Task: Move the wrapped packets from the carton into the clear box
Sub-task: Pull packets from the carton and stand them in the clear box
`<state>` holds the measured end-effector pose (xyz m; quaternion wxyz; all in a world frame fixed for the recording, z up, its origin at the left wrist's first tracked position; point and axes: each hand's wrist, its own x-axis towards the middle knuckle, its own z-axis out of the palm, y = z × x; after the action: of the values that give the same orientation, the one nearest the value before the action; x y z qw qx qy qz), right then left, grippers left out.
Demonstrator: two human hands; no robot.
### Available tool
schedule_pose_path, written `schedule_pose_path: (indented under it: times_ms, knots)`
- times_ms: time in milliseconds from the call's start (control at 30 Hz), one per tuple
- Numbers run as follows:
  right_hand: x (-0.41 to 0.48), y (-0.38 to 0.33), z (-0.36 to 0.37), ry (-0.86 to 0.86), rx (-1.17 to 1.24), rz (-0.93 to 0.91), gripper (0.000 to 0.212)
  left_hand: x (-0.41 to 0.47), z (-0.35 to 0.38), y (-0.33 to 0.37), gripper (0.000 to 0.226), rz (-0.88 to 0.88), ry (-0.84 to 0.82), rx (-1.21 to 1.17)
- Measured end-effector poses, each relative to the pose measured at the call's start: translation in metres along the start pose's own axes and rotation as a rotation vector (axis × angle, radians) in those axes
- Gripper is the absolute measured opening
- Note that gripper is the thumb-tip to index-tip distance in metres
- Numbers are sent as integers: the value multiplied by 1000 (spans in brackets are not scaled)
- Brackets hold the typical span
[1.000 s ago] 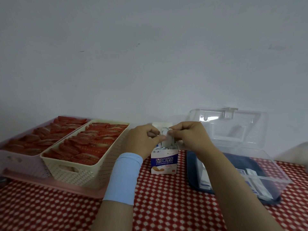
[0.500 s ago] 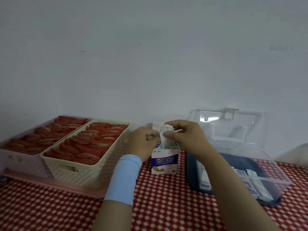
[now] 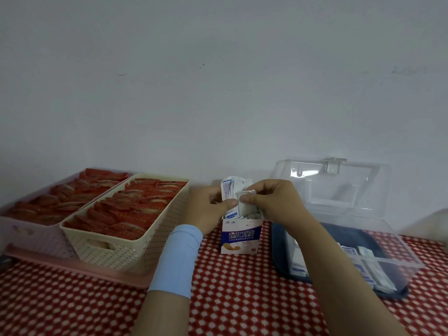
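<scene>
L hand [image 3: 208, 210] & R hand [image 3: 275, 202] pinch wrapped packets [image 3: 229, 193] atop carton [image 3: 241, 236], beside clear box [image 3: 392, 260].

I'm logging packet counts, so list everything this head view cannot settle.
- What is left in the carton, head view: the left hand, the right hand and the packets they hold cover its open top.
- Count in the clear box: the right forearm crosses it.
- Full extent of the pink basket: cut off by the left edge.
- Packet print: too small.

Two baskets [image 3: 116, 251], one carton [image 3: 241, 238], one box [image 3: 401, 241]
</scene>
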<state>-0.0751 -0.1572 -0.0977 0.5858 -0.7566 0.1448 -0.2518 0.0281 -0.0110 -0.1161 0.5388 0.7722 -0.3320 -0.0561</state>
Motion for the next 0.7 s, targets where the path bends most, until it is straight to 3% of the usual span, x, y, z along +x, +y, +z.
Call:
schedule_pose_path:
  times_ms: [133,300,400,567,700]
  knots:
    - [0,0,2,10,51,7,10,0,3,0,19,-28,-25,65]
    - [7,6,2,143,-6,-59,6,1,3,1,24,-13,-3,87]
    - [7,6,4,164,-44,-54,7,1,3,1,18,-31,-26,69]
    - [6,4,3,123,-99,-71,44,-1,2,1,10,-35,-12,54]
    - [6,1,1,169,-61,-85,8,-2,2,4,16,-7,23,133]
